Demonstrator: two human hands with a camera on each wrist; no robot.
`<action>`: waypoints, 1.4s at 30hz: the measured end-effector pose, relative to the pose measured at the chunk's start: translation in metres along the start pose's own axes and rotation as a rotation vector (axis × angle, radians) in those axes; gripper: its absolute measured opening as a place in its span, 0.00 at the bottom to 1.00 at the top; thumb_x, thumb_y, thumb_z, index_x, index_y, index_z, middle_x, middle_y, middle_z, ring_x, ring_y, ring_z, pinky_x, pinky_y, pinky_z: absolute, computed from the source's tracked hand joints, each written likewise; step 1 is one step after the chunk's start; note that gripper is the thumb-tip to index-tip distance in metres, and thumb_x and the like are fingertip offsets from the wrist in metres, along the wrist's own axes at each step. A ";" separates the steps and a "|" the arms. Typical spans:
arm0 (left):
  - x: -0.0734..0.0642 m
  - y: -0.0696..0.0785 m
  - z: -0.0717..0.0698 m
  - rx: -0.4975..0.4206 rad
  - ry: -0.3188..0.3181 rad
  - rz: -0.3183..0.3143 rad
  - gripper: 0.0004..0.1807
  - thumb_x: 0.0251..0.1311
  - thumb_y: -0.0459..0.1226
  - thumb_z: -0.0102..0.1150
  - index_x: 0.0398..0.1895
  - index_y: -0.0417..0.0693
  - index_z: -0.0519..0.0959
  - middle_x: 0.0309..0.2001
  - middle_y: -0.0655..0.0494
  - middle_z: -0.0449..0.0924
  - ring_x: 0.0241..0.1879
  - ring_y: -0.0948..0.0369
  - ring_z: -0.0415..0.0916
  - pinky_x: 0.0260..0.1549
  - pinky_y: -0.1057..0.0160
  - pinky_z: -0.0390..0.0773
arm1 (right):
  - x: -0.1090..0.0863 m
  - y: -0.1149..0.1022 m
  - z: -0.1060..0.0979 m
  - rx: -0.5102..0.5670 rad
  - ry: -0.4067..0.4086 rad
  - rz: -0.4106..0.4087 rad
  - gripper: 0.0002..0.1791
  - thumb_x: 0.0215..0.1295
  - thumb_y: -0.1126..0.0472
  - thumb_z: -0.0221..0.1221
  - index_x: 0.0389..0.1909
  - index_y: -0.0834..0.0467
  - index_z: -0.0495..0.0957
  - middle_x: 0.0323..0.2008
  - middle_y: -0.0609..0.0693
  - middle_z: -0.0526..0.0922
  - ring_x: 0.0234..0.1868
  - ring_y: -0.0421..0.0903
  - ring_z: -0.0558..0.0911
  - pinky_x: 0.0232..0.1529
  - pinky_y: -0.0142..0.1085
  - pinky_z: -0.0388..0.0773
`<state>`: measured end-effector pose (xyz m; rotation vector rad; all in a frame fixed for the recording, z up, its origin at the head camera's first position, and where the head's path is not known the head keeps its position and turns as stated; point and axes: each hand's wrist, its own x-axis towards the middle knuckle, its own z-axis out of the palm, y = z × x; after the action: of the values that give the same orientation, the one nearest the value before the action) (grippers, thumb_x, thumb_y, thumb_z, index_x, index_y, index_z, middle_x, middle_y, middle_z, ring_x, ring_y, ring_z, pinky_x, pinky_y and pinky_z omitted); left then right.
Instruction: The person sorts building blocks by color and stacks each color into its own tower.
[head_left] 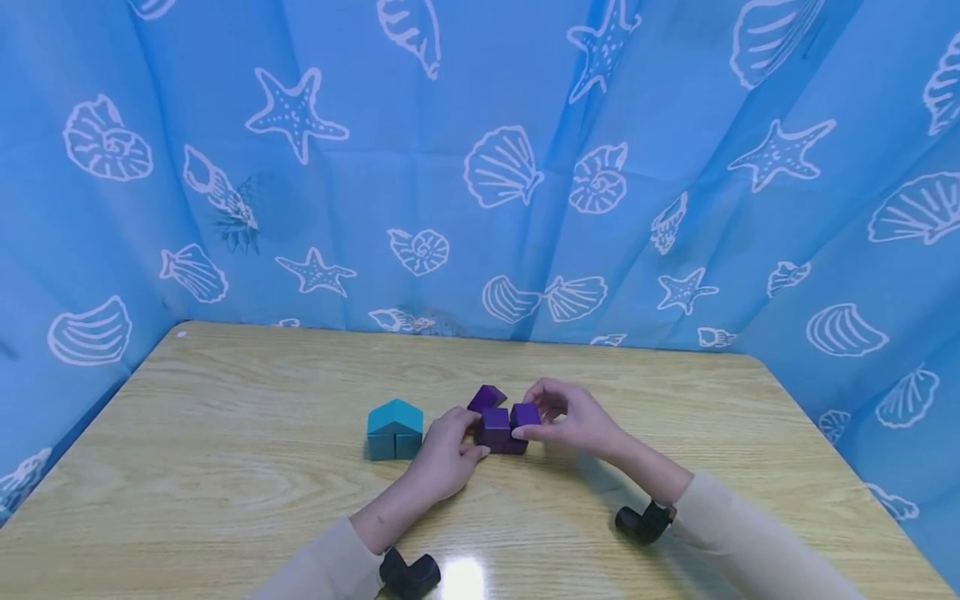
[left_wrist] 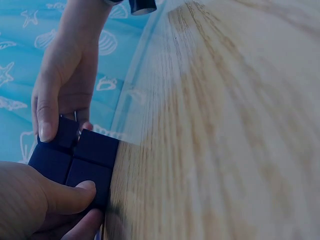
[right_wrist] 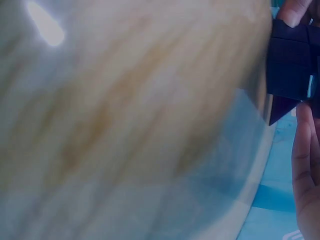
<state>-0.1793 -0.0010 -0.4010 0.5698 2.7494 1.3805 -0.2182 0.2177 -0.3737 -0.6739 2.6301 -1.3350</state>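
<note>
Several dark purple cubes stand stacked two by two on the table, an upper left cube (head_left: 495,423) and an upper right cube (head_left: 526,414) above a lower row (head_left: 515,447). My left hand (head_left: 446,457) grips the stack's left side, its thumb on the lower left cube (left_wrist: 90,175) in the left wrist view. With thumb and fingers, my right hand (head_left: 573,419) pinches the upper right cube, which sits slightly apart from its neighbour. A purple triangular block (head_left: 486,397) lies just behind the stack. The right wrist view catches only part of the cubes (right_wrist: 287,60).
Left of the stack stands a teal block house (head_left: 395,430), with a pitched top over two lower blocks. The wooden table (head_left: 262,467) ends at a blue shell-patterned curtain (head_left: 420,192) behind and at the sides.
</note>
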 end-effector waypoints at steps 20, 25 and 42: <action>0.001 0.001 0.000 -0.025 -0.008 -0.013 0.22 0.60 0.30 0.61 0.57 0.29 0.72 0.49 0.40 0.76 0.52 0.47 0.75 0.44 0.57 0.82 | -0.002 -0.001 0.007 -0.093 0.008 -0.052 0.18 0.49 0.54 0.73 0.37 0.54 0.78 0.33 0.47 0.82 0.36 0.42 0.80 0.39 0.36 0.81; 0.000 0.002 0.000 -0.021 -0.007 -0.028 0.22 0.60 0.30 0.61 0.57 0.30 0.72 0.50 0.41 0.75 0.52 0.47 0.75 0.45 0.57 0.82 | -0.002 -0.003 0.008 -0.121 0.000 -0.072 0.19 0.50 0.52 0.72 0.39 0.53 0.78 0.34 0.46 0.83 0.36 0.42 0.80 0.40 0.37 0.82; 0.001 0.000 0.000 -0.043 -0.006 -0.011 0.22 0.60 0.29 0.60 0.56 0.29 0.72 0.50 0.40 0.75 0.53 0.47 0.75 0.45 0.57 0.82 | 0.003 0.007 -0.007 0.076 -0.149 -0.125 0.23 0.69 0.56 0.53 0.61 0.63 0.71 0.55 0.61 0.78 0.55 0.56 0.77 0.57 0.43 0.75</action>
<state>-0.1803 -0.0006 -0.4011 0.5549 2.7073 1.4295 -0.2249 0.2251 -0.3745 -0.9019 2.4442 -1.3516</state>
